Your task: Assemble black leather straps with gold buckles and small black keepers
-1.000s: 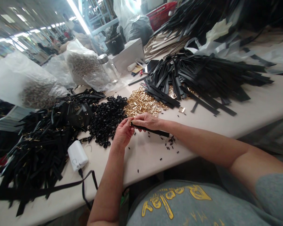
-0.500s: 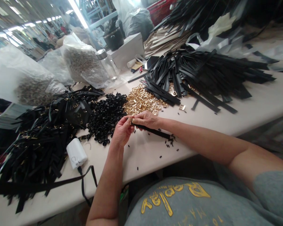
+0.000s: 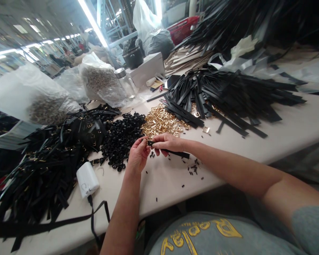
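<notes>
Now the right hand pinches the black strap farther back than a moment ago, baring more of its end toward the left hand, which pinches a small gold piece; the grip seems adjusted, above the table.

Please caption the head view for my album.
Bare left hand and right hand hold a flat black strap near heaps of gold metal buckles and black rings on a pale table.
</notes>
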`<state>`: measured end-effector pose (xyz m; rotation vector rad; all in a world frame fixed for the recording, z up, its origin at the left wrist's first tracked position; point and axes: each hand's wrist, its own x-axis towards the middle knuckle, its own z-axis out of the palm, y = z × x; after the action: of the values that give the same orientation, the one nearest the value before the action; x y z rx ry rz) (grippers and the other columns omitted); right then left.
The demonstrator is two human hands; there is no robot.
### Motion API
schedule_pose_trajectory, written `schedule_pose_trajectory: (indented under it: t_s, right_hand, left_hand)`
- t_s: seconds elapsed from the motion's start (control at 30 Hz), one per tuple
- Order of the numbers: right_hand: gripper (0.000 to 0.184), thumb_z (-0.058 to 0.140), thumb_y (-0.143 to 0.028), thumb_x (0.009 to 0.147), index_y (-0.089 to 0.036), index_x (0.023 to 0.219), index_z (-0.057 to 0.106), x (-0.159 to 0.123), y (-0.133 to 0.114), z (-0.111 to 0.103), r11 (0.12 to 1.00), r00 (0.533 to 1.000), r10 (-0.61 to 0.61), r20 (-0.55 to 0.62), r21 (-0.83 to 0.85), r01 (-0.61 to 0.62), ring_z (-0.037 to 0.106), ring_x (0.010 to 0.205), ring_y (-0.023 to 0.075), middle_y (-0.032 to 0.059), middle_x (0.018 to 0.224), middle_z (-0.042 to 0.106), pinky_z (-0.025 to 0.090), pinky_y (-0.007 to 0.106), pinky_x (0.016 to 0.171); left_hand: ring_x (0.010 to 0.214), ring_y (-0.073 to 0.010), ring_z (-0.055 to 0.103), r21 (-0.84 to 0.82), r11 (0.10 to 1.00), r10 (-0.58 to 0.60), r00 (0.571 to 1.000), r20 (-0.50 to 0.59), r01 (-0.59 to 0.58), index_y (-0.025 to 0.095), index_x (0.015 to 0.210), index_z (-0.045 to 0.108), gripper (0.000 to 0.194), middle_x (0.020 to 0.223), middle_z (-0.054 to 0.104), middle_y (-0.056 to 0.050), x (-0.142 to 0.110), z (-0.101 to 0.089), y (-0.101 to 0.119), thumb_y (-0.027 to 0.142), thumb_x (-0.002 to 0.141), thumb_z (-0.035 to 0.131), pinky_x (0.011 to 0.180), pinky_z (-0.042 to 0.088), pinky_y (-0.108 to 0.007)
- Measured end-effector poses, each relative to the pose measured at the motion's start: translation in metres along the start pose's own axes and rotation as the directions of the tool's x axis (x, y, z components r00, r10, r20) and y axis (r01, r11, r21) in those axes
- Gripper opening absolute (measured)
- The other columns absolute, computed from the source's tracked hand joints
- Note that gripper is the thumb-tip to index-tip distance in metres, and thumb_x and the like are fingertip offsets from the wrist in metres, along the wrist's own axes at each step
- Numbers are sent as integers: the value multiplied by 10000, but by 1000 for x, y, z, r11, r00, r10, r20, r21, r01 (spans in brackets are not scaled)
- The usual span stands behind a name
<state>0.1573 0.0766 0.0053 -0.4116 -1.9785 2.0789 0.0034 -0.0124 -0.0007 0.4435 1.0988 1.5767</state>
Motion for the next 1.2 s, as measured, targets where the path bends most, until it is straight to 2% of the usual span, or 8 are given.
schedule_pose_trajectory:
  t_s: [0.2,0.47,0.7,1.0,1.2]
  right_hand:
    - [131,503,-247,841,-138,820,571,-1,-6,-2,975,998,0,-59,-220,-13,460,414,57,-28,633,586,367,162,411]
    - [131,492,-179,811,-132,811,615,-3,-11,-4,931,995,-12,-103,-364,-26,458,429,54,-34,629,590,346,157,427]
    - [129,498,-170,812,-129,810,620,-4,-12,-4,921,993,-5,-120,-388,-42,461,438,59,-28,632,601,356,164,449]
    - [168,481,-128,827,-124,864,644,-4,-10,-4,904,995,-1,-104,-425,-43,480,465,56,-28,658,609,352,160,460]
    - [211,432,-157,884,-100,877,636,-2,-4,-6,916,999,-25,-37,-401,8,481,457,66,0,706,618,381,191,476]
  left_hand:
    - [514,-32,572,56,998,-9,1000,13,8,141,860,679,341,721,661,2,-1,-1,0,239,591,865,506,483,-102]
    - [546,-35,563,174,983,58,998,23,-61,143,856,693,365,786,673,-12,-2,-3,3,267,564,875,531,481,-126]
    - [560,-42,546,221,969,111,994,9,-111,160,832,709,345,763,652,-3,-1,-6,7,285,557,875,538,471,-146]
    - [541,-65,520,374,914,140,988,73,-157,158,848,695,314,692,632,4,-3,-6,7,289,599,833,525,418,-186]
    - [548,-76,508,439,883,134,986,104,-166,155,848,697,290,674,631,-3,-5,-9,11,288,615,809,535,400,-203]
